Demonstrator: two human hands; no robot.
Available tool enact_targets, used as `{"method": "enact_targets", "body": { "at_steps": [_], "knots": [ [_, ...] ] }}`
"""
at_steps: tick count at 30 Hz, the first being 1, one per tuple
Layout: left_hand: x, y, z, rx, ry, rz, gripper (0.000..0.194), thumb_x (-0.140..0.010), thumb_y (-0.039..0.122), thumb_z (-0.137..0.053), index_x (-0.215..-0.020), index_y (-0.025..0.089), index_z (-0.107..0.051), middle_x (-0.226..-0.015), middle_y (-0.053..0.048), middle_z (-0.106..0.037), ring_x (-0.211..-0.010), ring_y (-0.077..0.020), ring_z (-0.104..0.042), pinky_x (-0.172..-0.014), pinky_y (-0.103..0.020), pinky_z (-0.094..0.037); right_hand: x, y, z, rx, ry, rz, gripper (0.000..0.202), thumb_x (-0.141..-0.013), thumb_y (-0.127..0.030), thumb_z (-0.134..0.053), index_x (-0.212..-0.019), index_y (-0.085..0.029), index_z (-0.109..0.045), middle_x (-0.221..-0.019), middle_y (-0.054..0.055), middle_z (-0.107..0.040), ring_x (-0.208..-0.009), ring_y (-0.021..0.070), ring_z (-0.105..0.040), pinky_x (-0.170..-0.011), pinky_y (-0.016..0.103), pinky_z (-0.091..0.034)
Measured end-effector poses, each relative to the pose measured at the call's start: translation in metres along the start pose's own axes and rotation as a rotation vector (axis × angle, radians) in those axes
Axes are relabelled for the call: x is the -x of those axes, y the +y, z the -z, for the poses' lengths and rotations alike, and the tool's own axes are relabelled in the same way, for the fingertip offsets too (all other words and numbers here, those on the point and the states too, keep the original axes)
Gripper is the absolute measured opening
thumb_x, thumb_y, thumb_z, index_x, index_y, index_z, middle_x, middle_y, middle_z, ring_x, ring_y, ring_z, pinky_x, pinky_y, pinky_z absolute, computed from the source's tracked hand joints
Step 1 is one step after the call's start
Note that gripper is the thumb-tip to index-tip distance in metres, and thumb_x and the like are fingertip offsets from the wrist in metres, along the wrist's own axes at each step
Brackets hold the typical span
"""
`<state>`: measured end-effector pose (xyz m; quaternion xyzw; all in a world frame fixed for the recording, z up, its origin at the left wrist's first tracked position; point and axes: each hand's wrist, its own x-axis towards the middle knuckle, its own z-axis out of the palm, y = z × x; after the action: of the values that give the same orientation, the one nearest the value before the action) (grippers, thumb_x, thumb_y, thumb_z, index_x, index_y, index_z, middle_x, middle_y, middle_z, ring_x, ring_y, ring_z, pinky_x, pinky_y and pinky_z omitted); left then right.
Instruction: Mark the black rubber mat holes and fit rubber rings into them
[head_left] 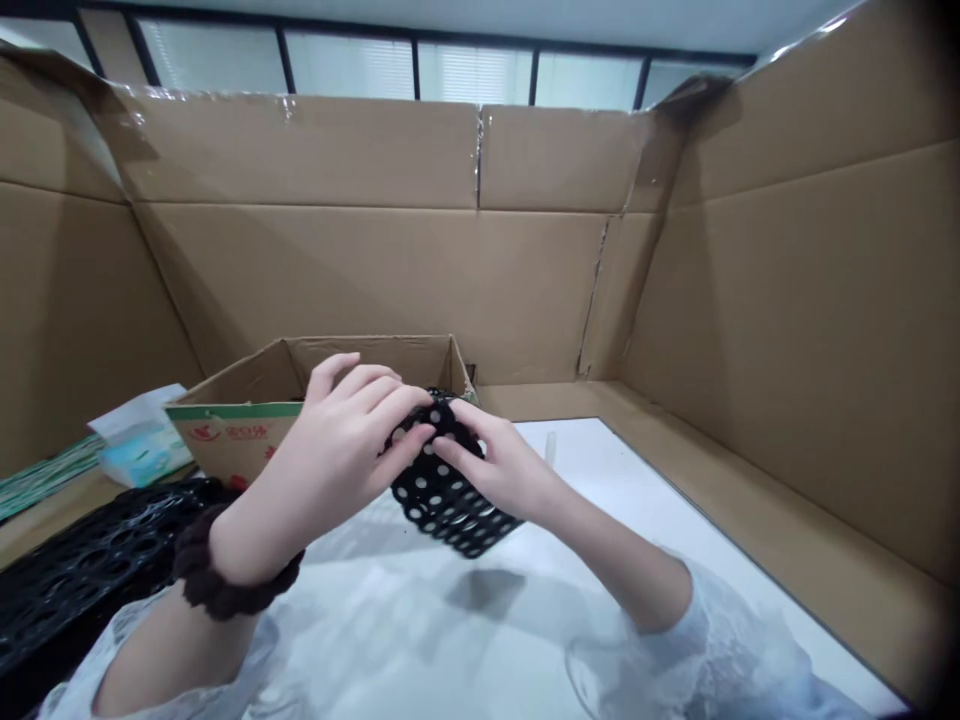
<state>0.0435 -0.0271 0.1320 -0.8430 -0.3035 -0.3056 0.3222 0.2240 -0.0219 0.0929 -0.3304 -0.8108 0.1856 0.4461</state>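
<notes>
Between both hands hangs a black plastic piece full of round holes (442, 495), tilted above the white table, its lower corner pointing down. I cannot tell exactly what kind of item it is. My left hand (360, 420) pinches its upper edge between thumb and index finger, the other fingers raised. Close beside it, my right hand (502, 460) holds the same upper edge with thumb and fingers, and the fingers behind are hidden. A dark scrunchie (225, 570) circles my left wrist.
An open cardboard box (232, 430) stands just behind my left hand. At left are black trays with round openings (97, 570), a tissue pack (146, 445) and green-white strips (52, 475). A small clear piece (550, 448) stands on the white table (375, 620). Tall cardboard walls (337, 270) surround it.
</notes>
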Motion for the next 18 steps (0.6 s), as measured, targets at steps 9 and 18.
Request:
{"method": "enact_targets", "body": {
  "at_steps": [9,18],
  "knots": [
    [0.005,-0.003,0.018,0.129,0.127,0.073,0.016,-0.084,0.029,-0.051,-0.098,0.025,-0.055,-0.093,0.0,-0.065,-0.089,-0.0177,-0.058,-0.096,-0.046,-0.032,-0.006,-0.037,0.011,0.391,0.173,0.297,0.011,-0.086,-0.022,-0.047,-0.093,-0.02,-0.056,-0.078,0.001,-0.062,-0.072,0.0146,-0.05,-0.069,0.028,-0.038],
    [0.021,-0.018,0.027,-0.036,0.378,0.405,0.018,-0.083,0.026,-0.045,-0.095,0.026,-0.059,-0.083,0.002,-0.062,-0.087,-0.02,-0.053,-0.072,-0.042,-0.044,-0.002,-0.04,0.005,0.717,0.249,0.444,0.024,-0.086,-0.008,-0.037,-0.088,-0.021,-0.056,-0.067,0.001,-0.05,-0.069,0.0146,-0.04,-0.067,0.028,-0.032]
  ]
}}
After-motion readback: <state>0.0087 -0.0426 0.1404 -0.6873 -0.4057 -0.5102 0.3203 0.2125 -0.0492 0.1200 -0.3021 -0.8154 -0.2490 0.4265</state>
